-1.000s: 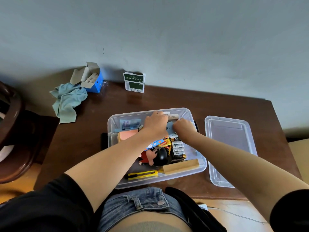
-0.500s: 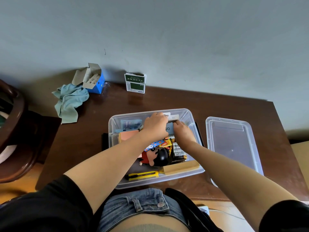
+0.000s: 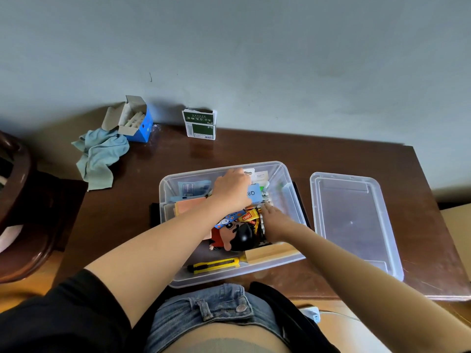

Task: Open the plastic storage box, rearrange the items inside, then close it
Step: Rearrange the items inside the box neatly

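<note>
The clear plastic storage box (image 3: 229, 276) stands open on the dark wooden table. Its clear lid (image 3: 351, 225) lies upside down to the right. My left hand (image 3: 233, 189) reaches to the far wall of the box with its fingers curled, and a light blue card (image 3: 254, 194) sticks out from its thumb side. My right hand (image 3: 275, 221) rests palm down on a pack of batteries (image 3: 265, 200), which it mostly hides. Nearer me in the box lie a cartoon figure (image 3: 237, 236), a yellow utility knife (image 3: 216, 264), a wooden block (image 3: 272, 253) and orange sticky notes (image 3: 188, 206).
At the back left of the table stand an open blue carton (image 3: 140, 126) and a crumpled teal cloth (image 3: 102, 154). A green-and-white packet (image 3: 200, 124) stands against the wall. A dark wooden chair (image 3: 23, 212) is at the left. My lap is at the table's front edge.
My right hand has drawn back from the box's far end toward me and now lies on the batteries. My left hand has stayed at the far wall by the blue card.
</note>
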Motion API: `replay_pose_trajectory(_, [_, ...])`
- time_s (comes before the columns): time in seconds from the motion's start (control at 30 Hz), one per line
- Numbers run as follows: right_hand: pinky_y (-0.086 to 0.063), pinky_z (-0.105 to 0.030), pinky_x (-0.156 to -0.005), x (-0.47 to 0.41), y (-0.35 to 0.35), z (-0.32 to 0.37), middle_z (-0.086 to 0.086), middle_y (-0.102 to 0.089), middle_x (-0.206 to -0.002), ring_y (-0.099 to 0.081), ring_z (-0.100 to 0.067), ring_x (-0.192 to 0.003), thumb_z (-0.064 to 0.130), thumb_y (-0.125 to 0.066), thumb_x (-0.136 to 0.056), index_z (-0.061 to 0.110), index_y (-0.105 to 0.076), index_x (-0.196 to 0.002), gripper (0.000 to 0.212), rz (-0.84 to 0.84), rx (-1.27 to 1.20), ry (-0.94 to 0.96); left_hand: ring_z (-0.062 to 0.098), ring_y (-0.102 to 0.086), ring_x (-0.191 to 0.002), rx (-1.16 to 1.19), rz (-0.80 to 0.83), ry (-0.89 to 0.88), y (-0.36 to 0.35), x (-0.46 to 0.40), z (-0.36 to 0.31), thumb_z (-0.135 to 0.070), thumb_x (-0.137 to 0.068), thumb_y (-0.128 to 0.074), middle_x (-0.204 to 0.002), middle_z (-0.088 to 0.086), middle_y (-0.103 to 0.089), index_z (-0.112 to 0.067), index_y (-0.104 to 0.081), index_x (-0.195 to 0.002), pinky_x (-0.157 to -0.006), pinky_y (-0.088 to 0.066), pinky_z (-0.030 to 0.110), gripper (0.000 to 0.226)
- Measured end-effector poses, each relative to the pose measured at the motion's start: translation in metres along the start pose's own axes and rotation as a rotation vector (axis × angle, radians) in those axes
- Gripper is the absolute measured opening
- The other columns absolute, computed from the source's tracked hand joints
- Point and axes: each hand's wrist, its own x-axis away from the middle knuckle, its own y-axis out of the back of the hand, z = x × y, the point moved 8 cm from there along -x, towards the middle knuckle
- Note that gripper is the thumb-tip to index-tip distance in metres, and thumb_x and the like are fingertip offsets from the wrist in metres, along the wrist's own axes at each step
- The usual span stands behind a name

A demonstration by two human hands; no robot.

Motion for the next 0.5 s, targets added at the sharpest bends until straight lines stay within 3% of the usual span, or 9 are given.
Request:
replay_pose_trajectory(0.1, [-0.011,-0.036,-0.119,-0.006,-0.006,-0.001,-0.017,0.01,-0.157,0.004,-0.028,-0.146,0.001,-0.048,-0.088,-0.002,0.006,-0.148,0.081,0.01,0.007,-0.013,0.024,-0.045,-0.11,-0.011,-0.003,-0.004,0.001,0.0,-0.001,-0.024,-0.081,-0.066,-0.113,0.005,-0.052,-0.011,-0.062,-0.108,-0.074,-0.035,0.035,0.03])
replay_pose_trajectory(0.37, [-0.024,-0.039,-0.116,-0.002,0.004,0.004,-0.015,0.0,-0.158,-0.01,-0.028,-0.145,0.004,-0.055,-0.086,0.0,-0.008,-0.149,0.079,-0.071,-0.074,-0.027,0.022,-0.044,-0.11,0.035,0.028,0.011,-0.002,0.0,0.002,-0.025,-0.08,-0.067,-0.112,0.002,-0.051,-0.016,-0.064,-0.106,-0.071,-0.033,0.032,0.028])
replay_pose_trajectory(0.43, [-0.039,-0.036,-0.104,-0.002,0.013,0.002,-0.019,-0.024,-0.151,-0.036,-0.029,-0.133,0.002,-0.049,-0.087,0.0,-0.027,-0.144,0.06,-0.072,-0.191,-0.031,0.021,-0.044,-0.11,0.039,0.044,0.013,-0.002,0.0,0.002,-0.026,-0.08,-0.067,-0.109,0.001,-0.05,-0.018,-0.064,-0.105,-0.072,-0.032,0.032,0.026])
replay_pose_trajectory(0.5, [-0.046,-0.032,-0.076,0.0,0.029,-0.004,-0.016,-0.052,-0.129,-0.054,-0.027,-0.103,-0.002,-0.041,-0.088,0.004,-0.04,-0.135,0.048,-0.156,-0.407,-0.039,0.022,-0.044,-0.111,0.057,0.055,0.012,-0.002,0.001,0.003,-0.026,-0.081,-0.066,-0.104,-0.002,-0.048,-0.022,-0.067,-0.102,-0.075,-0.034,0.033,0.021])
